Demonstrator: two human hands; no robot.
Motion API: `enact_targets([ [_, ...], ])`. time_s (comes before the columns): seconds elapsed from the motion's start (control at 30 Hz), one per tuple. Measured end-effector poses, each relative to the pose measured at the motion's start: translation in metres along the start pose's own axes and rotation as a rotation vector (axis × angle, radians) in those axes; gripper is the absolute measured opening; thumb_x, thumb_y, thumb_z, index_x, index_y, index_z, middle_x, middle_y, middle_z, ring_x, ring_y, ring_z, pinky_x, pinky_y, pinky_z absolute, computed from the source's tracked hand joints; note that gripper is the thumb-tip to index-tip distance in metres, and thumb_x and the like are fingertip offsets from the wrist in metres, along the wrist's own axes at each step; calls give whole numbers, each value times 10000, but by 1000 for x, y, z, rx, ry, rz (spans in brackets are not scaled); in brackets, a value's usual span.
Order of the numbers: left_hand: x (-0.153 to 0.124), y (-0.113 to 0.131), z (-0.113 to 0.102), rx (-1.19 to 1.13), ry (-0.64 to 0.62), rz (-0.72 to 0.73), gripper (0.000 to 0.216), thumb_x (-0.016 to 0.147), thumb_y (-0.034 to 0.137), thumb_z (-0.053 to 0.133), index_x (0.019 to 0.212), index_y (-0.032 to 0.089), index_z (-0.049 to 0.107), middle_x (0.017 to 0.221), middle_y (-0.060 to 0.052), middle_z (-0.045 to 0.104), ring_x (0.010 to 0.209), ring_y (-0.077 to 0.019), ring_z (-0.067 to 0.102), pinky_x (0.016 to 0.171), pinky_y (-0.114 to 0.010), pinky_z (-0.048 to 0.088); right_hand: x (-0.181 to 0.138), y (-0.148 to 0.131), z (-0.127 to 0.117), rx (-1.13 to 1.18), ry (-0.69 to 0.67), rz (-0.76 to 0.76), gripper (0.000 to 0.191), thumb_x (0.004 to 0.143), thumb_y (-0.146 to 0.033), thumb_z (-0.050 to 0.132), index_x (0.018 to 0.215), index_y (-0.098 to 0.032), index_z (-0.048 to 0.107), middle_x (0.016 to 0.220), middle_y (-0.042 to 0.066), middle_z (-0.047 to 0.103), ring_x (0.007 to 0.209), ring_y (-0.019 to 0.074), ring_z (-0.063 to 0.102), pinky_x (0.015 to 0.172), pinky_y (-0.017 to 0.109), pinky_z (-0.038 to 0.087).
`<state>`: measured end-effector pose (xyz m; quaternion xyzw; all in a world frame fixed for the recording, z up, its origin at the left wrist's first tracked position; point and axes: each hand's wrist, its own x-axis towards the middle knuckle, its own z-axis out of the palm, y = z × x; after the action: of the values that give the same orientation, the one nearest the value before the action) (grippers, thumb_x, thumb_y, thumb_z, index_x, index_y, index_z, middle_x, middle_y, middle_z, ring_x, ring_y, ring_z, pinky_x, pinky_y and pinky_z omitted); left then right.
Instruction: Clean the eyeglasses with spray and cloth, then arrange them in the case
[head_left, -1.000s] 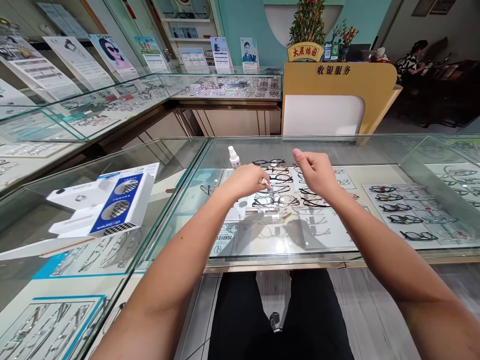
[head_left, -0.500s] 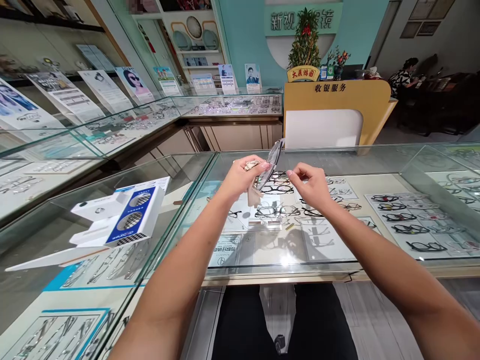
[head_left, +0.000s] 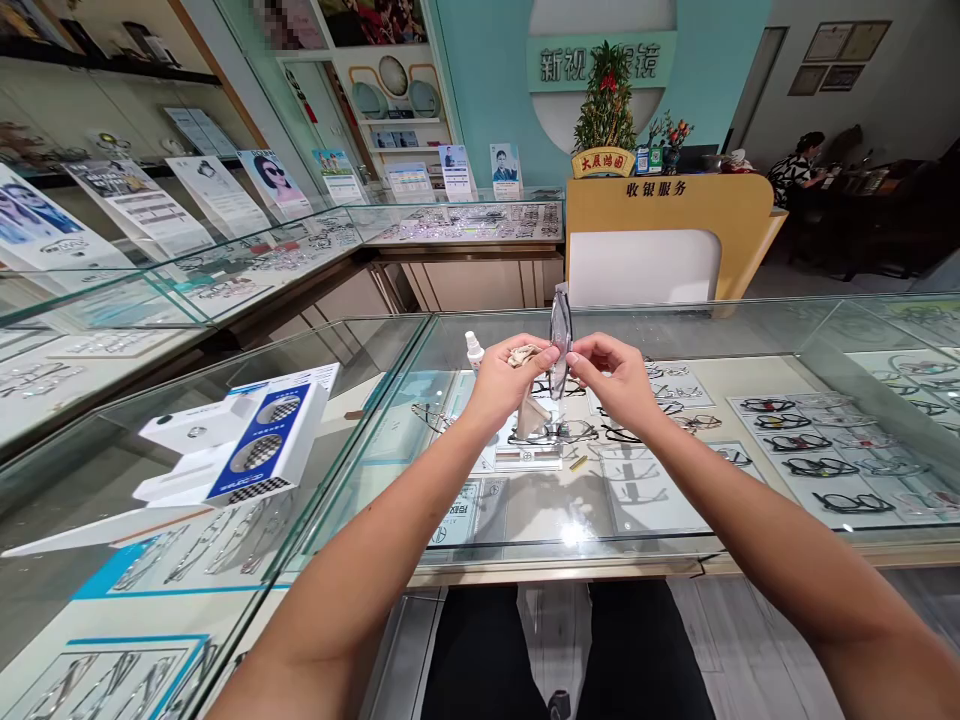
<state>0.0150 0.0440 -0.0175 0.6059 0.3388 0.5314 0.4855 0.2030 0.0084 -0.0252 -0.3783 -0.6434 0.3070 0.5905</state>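
Observation:
My left hand (head_left: 501, 385) is closed on a pair of glasses (head_left: 560, 322) and a crumpled beige cloth (head_left: 532, 418), which hangs down below the fingers. The glasses are turned edge-on, so one lens hides most of the rest. From the other side, the thumb and fingers of my right hand (head_left: 619, 385) pinch the same glasses. Both hands are raised above the glass display counter (head_left: 540, 535). Just behind my left hand stands a small white spray bottle (head_left: 474, 350), its lower part hidden.
On the left counter lies an opened blue and white box (head_left: 274, 435). Spectacle frames (head_left: 817, 467) on white boards lie under the glass at right. Beyond are a yellow cashier desk (head_left: 667, 230), with a potted plant on it, and a seated person (head_left: 802, 170).
My right hand has moved left and now grips the glasses. The glasses have turned more upright and edge-on. The spray bottle, hidden before, now shows behind my left hand.

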Motion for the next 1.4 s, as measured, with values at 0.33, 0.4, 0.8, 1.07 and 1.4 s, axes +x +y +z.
enact_targets([
  [0.33,4,-9,-8,64,-47,59,452,748,559,982,1001,206,859,1058,-82,849,862,-208,728,812,-338,592,6,0,-9,9,106,23,439,936,-658,791,884,-234,687,647,-34,577,562,143,499,544,316,409],
  [0.4,7,-12,-11,55,-34,72,458,783,569,959,1042,203,866,1144,-106,856,991,-248,770,927,-380,618,7,0,-14,-122,215,-26,397,985,-629,736,924,-239,696,604,-47,549,542,149,494,558,326,394],
  [0.8,2,-8,-8,114,-34,105,469,830,589,919,1077,195,866,1188,-122,855,1111,-290,796,1007,-428,634,9,5,-20,-584,337,-311,444,952,-509,788,1240,-261,559,1578,210,618,1467,374,595,1179,599,502],
  [1.07,-9,-7,5,215,-26,123,359,847,526,889,1005,206,851,1060,-89,838,927,-237,750,813,-341,580,5,12,-16,-747,334,-336,625,941,-495,805,1403,-242,468,1638,264,475,1572,419,470,1246,668,446],
  [1.4,-4,-6,1,139,24,147,406,835,556,909,961,197,765,1151,-100,822,1015,-234,743,918,-349,573,7,17,-20,-731,313,-341,491,840,-130,624,1305,-227,495,1653,248,480,1551,393,461,1251,648,404],
])
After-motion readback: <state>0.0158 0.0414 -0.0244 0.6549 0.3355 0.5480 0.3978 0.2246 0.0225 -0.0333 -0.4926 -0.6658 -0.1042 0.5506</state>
